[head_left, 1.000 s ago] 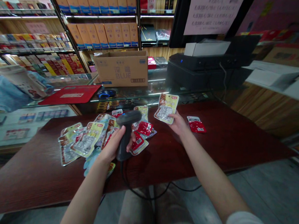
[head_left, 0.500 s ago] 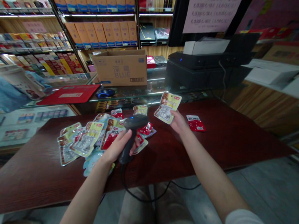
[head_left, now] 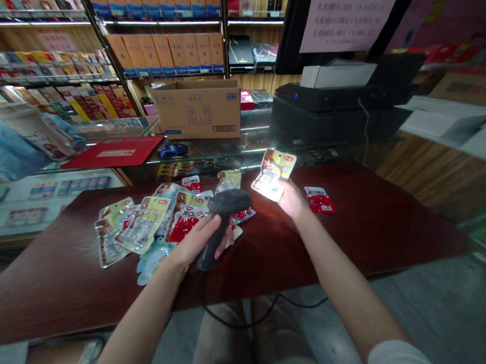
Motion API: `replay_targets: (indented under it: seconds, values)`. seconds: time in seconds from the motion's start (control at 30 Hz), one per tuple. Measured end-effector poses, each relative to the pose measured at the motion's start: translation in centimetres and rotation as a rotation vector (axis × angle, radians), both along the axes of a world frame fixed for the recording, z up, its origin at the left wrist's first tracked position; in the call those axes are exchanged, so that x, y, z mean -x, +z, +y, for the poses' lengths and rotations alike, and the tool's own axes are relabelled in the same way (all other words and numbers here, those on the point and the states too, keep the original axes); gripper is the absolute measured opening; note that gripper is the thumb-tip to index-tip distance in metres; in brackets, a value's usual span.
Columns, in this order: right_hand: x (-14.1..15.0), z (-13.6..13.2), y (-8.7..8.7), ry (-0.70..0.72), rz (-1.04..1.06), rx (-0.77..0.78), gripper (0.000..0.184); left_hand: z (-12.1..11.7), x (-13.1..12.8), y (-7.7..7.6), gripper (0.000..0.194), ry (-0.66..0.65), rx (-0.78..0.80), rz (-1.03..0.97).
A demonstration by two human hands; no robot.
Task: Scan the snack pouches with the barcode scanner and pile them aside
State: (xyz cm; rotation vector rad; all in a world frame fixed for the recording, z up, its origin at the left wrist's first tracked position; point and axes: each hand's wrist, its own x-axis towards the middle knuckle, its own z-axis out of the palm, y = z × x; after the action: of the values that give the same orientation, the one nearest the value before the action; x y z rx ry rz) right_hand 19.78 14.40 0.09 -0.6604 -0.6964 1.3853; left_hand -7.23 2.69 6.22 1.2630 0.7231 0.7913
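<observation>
My left hand (head_left: 199, 240) is wrapped round the handle of a dark barcode scanner (head_left: 224, 213), whose head points right towards a yellow snack packet (head_left: 273, 174). My right hand (head_left: 294, 200) holds that packet upright above the dark red table (head_left: 387, 222); the packet's lower part is lit by the scanner's light. A heap of several snack packets (head_left: 155, 223), yellow, red and pale blue, lies on the table left of the scanner. One red packet (head_left: 320, 200) lies alone just right of my right hand.
The scanner's black cable (head_left: 236, 317) hangs off the table's near edge. Behind the table runs a glass counter (head_left: 253, 144) carrying a cardboard box (head_left: 198, 108), a red mat (head_left: 114, 151), a computer mouse (head_left: 172, 150) and a black printer (head_left: 336, 108). Shelves of boxed goods (head_left: 164, 47) fill the back wall.
My left hand has swung the scanner right, towards the yellow packet. The scanner's light now shines on the packet's lower part. My right hand has barely moved.
</observation>
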Motion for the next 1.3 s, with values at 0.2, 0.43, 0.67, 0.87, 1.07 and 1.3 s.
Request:
replay_targets:
  seconds: [0.2, 0.43, 0.67, 0.87, 1.07, 1.3]
  values:
    - [-0.4, 0.1, -0.2, -0.031, -0.013, 0.018, 0.039, 0.2, 0.2, -0.3, 0.064, -0.001, 0.000, -0.035]
    - [-0.8, 0.2, -0.3, -0.146, -0.179, 0.051, 0.035, 0.3, 0.5, -0.2, 0.067, 0.039, -0.002, 0.016]
    - [-4.0, 0.2, 1.0, -0.503, -1.025, 0.215, 0.026, 1.4, 1.9, 0.0, 0.073, 0.185, 0.047, 0.075]
    - [-7.2, -1.3, 2.4, -0.620, -1.477, 0.437, 0.035, 1.7, 2.4, 0.2, 0.070, 0.303, 0.064, -0.027]
    - [-9.8, -2.0, 2.0, -0.601, -1.636, 0.612, 0.037, 1.9, 2.4, 0.2, 0.069, 0.373, 0.088, -0.083]
    - [-11.2, -1.9, 1.5, -0.497, -1.706, 0.814, 0.041, 2.1, 3.1, -0.1, 0.076, 0.444, 0.067, 0.023]
